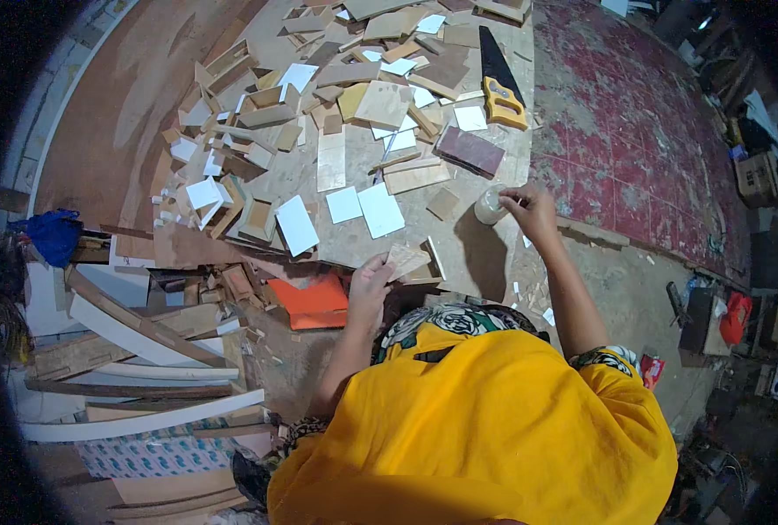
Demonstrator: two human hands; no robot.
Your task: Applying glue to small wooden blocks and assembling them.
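Note:
A small, thin, light-brown wooden piece [409, 260] is pinched in my left hand [370, 284], just off the near edge of the worktable. My right hand [533, 210] reaches over the table's right part. Its fingertips are drawn together at the mouth of a small round jar [489, 210], whitish and partly see-through. Whether they grip its rim or something small in it is hidden. A wooden frame piece [436, 260] lies by my left fingers at the table edge. Beyond it rest a small square of brown board [442, 204] and white rectangular tiles [381, 210].
Wood offcuts and small open boxes [266, 114] crowd the worktable. A handsaw [503, 96] with a yellow handle lies at far right, near a dark reddish block [469, 150]. An orange folded sheet [310, 302] sits left of me, beside stacked curved strips [144, 420]. Worn red flooring [616, 122] spreads right.

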